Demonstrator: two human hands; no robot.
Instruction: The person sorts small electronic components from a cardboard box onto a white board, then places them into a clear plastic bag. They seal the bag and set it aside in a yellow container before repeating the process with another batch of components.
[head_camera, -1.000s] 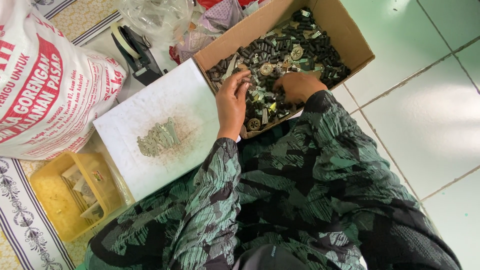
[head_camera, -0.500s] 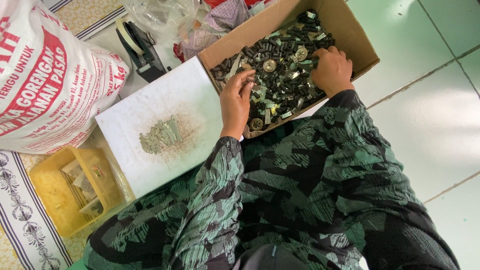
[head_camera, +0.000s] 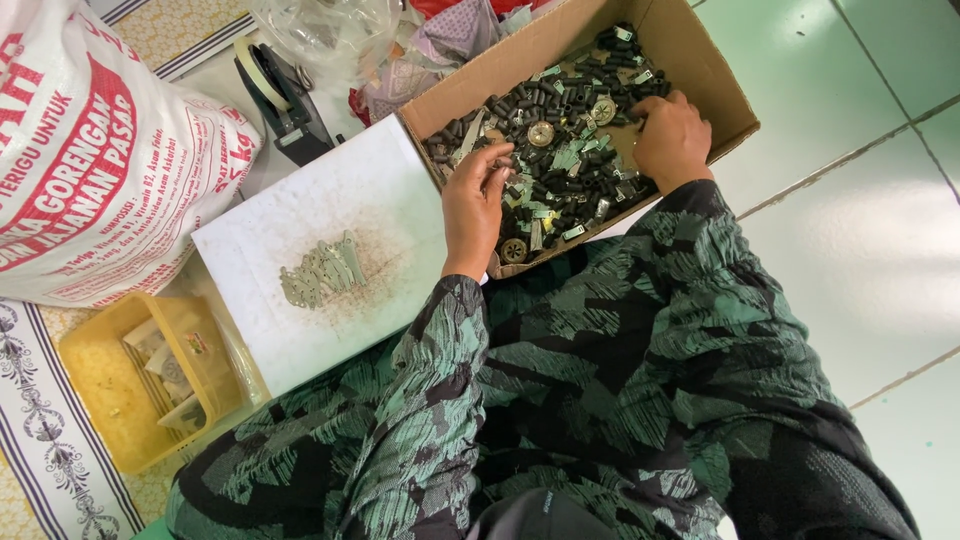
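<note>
Left hand pinches a small metal piece, right hand digs curled, grip unclear, through the cardboard box of parts

A large white printed woven sack lies at the left. Below it sits a yellow plastic basket, and a black tape dispenser rests on the pale green tiled floor.

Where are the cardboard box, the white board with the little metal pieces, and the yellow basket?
cardboard box (head_camera: 720, 90): head view, on its right side wall.
white board (head_camera: 300, 345): head view, on a bare lower part.
metal pieces (head_camera: 322, 270): head view, middle of the pile.
yellow basket (head_camera: 95, 390): head view, on its floor.
</note>
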